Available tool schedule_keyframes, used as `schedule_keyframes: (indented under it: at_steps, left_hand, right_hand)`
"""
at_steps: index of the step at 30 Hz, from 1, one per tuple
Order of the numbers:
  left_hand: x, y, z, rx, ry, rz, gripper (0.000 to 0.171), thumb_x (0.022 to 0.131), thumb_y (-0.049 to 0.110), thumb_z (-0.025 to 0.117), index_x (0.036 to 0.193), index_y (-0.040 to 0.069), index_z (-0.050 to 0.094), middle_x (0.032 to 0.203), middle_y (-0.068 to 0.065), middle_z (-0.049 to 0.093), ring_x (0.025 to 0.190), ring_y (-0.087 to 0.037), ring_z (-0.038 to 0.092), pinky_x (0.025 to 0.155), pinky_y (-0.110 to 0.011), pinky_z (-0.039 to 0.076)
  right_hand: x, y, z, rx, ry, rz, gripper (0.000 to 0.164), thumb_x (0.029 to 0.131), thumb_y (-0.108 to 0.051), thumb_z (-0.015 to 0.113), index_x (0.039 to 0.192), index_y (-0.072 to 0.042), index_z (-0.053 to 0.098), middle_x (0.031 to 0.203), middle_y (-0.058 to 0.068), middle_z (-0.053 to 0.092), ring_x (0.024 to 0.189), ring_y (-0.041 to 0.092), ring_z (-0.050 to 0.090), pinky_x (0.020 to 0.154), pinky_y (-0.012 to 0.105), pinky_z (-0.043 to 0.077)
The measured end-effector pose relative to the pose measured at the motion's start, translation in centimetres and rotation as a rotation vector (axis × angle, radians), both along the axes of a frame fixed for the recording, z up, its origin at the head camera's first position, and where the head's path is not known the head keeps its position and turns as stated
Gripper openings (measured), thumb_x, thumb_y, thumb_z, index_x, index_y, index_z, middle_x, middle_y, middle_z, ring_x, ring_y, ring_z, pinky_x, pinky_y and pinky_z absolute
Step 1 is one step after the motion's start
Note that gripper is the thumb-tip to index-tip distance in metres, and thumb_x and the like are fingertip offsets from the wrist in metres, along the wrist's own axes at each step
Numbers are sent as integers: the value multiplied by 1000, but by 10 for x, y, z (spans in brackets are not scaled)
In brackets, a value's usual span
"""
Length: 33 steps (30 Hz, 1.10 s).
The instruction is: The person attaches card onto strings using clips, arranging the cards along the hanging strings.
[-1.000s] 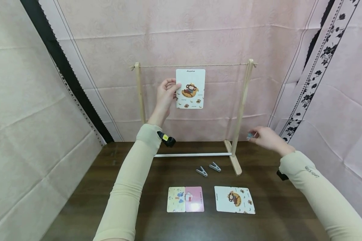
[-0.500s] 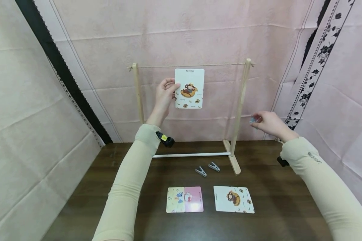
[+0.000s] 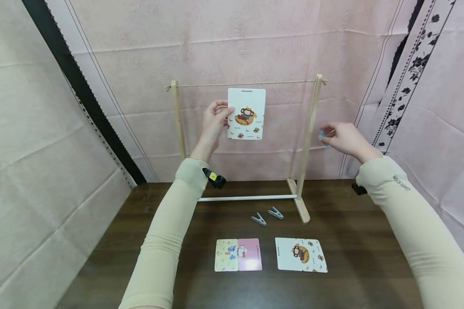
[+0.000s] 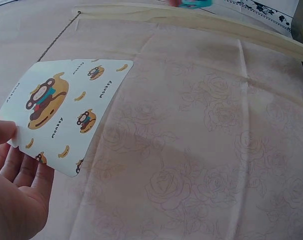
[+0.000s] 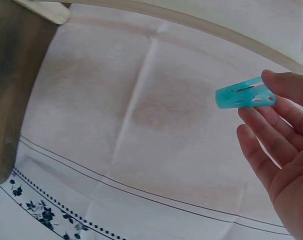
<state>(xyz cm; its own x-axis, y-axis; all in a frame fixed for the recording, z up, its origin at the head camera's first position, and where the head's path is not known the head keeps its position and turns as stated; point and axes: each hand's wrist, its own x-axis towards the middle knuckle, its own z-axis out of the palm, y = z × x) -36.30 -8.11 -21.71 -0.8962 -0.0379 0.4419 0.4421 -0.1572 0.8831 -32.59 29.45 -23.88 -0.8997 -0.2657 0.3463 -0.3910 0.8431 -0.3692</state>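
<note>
Between thumb and fingers, my left hand pinches a white card with a monkey-and-banana print by its left edge. The card stands upright, its top edge just under the cord strung across a wooden frame. In the left wrist view the thumb lies on the card's front and the other fingers are partly behind it. To the right of the frame, my right hand holds a turquoise clothespin by one end, between thumb and fingers, apart from card and cord.
Two pale clothespins lie on the dark wooden table near the frame's right foot. In front of them lie a yellow-and-pink card and a second monkey card. A pale cloth hangs behind and at both sides.
My right hand has risen from near table height to beside the frame's right post, carrying the turquoise clothespin. My left hand and its card have stayed nearly in place below the cord.
</note>
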Motion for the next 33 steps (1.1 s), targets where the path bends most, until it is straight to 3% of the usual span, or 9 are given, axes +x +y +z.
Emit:
schedule_keyframes:
  at_steps: [12,15,17,20,23,28,33]
  left_hand:
    - [-2,-1,-1,3,12,2,12,94,7,69,102,10,62,95,-6,71,76,-14,64,66,-25,52]
    - [-2,-2,-1,1,10,3,11,94,7,69,102,10,62,95,-6,71,76,-14,64,67,-25,52]
    - [-2,-3,-1,-3,13,5,11,94,7,69,102,10,62,96,-6,72,77,-14,64,68,-26,52]
    - [-3,-3,-1,-15,16,8,12,94,8,69,103,10,62,99,-8,72,80,-15,65,69,-26,52]
    - [-4,-3,1,-23,12,8,12,95,9,68,104,10,62,100,-9,72,82,-16,65,71,-27,52]
    - [-4,-3,3,-20,12,5,12,95,8,68,104,10,62,100,-9,72,81,-16,65,71,-27,52]
    - [-4,-3,-3,-28,0,-1,12,95,9,68,105,10,62,102,-10,72,82,-17,66,72,-28,52]
  right_hand:
    - [3,-2,36,-166,7,-78,50,101,-30,60,138,4,53,129,29,60,117,46,59,96,57,45]
    - [4,-2,46,-223,-5,-97,56,102,-36,58,142,3,50,136,28,55,121,44,57,94,44,49]
    - [4,-2,53,-272,0,-114,58,102,-37,57,144,3,49,138,27,54,117,32,61,87,30,51]
    - [4,-4,62,-352,15,-139,57,102,-36,58,144,1,49,134,18,59,99,8,63,76,14,47]
    - [4,-5,72,-448,19,-156,54,101,-33,60,144,-1,50,123,5,62,87,-6,57,75,11,46]
    - [4,-4,88,-631,34,-144,46,99,-23,65,139,-3,54,104,-12,59,87,-3,59,75,9,48]
    - [2,0,94,-762,58,-118,27,97,-14,66,123,-9,61,96,-12,59,83,-2,62,73,8,50]
